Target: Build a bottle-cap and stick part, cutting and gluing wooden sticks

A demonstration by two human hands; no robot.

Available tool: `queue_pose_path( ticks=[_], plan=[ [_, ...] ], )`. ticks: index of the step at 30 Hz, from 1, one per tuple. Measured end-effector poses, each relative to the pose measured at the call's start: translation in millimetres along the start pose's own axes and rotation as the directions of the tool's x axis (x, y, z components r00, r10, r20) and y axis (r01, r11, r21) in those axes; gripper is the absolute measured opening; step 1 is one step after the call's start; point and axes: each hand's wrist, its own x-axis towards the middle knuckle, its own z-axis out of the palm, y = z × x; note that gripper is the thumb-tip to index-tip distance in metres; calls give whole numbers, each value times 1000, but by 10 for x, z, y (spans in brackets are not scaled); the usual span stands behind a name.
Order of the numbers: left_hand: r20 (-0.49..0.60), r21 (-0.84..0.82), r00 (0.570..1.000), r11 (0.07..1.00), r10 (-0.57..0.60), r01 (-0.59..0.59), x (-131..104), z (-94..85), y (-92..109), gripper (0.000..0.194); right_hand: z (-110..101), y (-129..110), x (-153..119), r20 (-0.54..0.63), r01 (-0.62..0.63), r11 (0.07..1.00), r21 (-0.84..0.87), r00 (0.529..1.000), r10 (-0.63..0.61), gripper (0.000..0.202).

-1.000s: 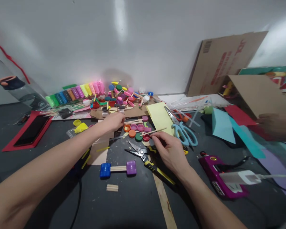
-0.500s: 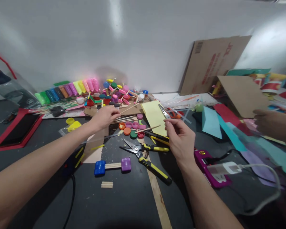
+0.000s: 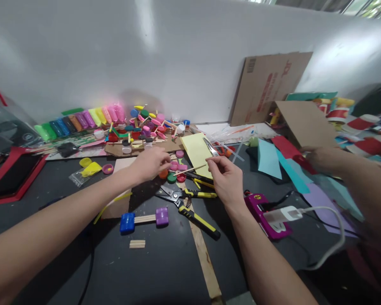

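Observation:
My left hand (image 3: 153,164) is over the colored caps, its fingers curled together; whatever they hold, if anything, is hidden. My right hand (image 3: 224,174) pinches a thin wooden stick (image 3: 192,170), whose far end points left over the caps. Below it lie a green cap (image 3: 171,177) and a red cap (image 3: 181,178). Yellow-and-black pliers (image 3: 198,220) rest open just in front. Nearer me, short sticks join a blue clay block (image 3: 127,223) to a purple one (image 3: 161,216). A small row of cut sticks (image 3: 137,244) lies below.
A yellow sheet (image 3: 194,150) and scissors (image 3: 210,147) lie behind my right hand. Clay packs (image 3: 85,120) and small colored pieces line the wall. A magenta device (image 3: 274,231) with a white plug sits right. Another person's hand (image 3: 320,161) is at the cardboard and papers.
My left hand has moved right and down toward the caps, and the thin stick at its fingertips no longer shows. The view has shifted right. The other person's hand has moved left.

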Motion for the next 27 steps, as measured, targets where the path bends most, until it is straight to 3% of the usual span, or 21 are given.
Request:
queue_pose_path(
  ticks=[5, 11, 15, 18, 20, 23, 24, 25, 26, 27],
  plan=[
    [110, -32, 993, 999, 41, -37, 200, 54, 349, 33, 10, 14, -14, 28, 7, 1000, -17, 1000, -7, 19],
    [113, -105, 993, 994, -19, 31, 240, 74, 404, 35, 13, 2, -12, 17, 31, 999, -25, 999, -31, 18],
    [59, -235, 995, 968, -77, 89, 52, -39, 355, 23, 7, -101, -74, 27, 100, 995, -1, 995, -100, 16],
    [10, -383, 990, 914, -142, 135, -280, -189, 304, 29, 13, -264, -220, 133, 208, 977, 36, 968, -211, 16],
    [-6, -482, 979, 858, -204, 176, -578, -282, 286, 27, 37, -392, -368, 292, 312, 946, 84, 900, -323, 13],
    [36, -628, 956, 737, -291, 248, -1050, -354, 305, 29, 116, -568, -628, 538, 467, 862, 196, 684, -493, 14],
    [93, -762, 938, 583, -333, 283, -1192, -356, 323, 28, 152, -617, -712, 605, 520, 829, 208, 597, -527, 17],
    [118, -849, 918, 442, -377, 291, -1319, -348, 345, 27, 192, -660, -790, 691, 616, 768, 176, 478, -542, 21],
    [131, -896, 906, 344, -401, 282, -1426, -332, 368, 25, 234, -697, -861, 758, 687, 714, 136, 392, -521, 24],
    [127, -922, 896, 282, -425, 264, -1513, -311, 392, 25, 277, -729, -923, 804, 729, 677, 102, 341, -488, 24]
  ],
)
